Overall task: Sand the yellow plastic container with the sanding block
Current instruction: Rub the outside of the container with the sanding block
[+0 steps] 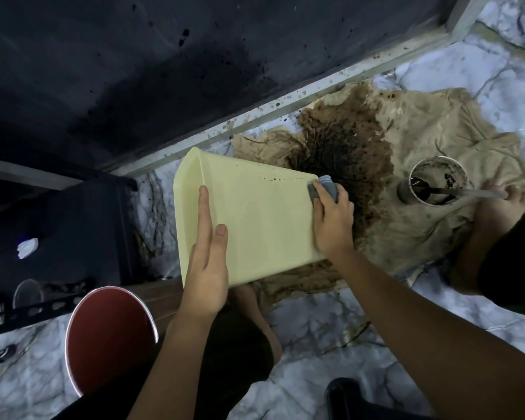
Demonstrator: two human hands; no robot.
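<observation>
My left hand (206,268) lying flat with fingers spread on the yellow plastic container (255,219), steadying it on its side over the stained cloth (406,177), my right hand (334,221) gripping the grey sanding block (326,189), pressing it at the container's far corner

We take the container (255,219) as our mark: it lies on its side on the cloth (431,165). Our left hand (206,262) rests flat on its near left part; our right hand (334,219) presses the block (326,189) at its far right corner. A cup (434,180) stands on the cloth to its right, a bucket (109,338) near its left.
</observation>
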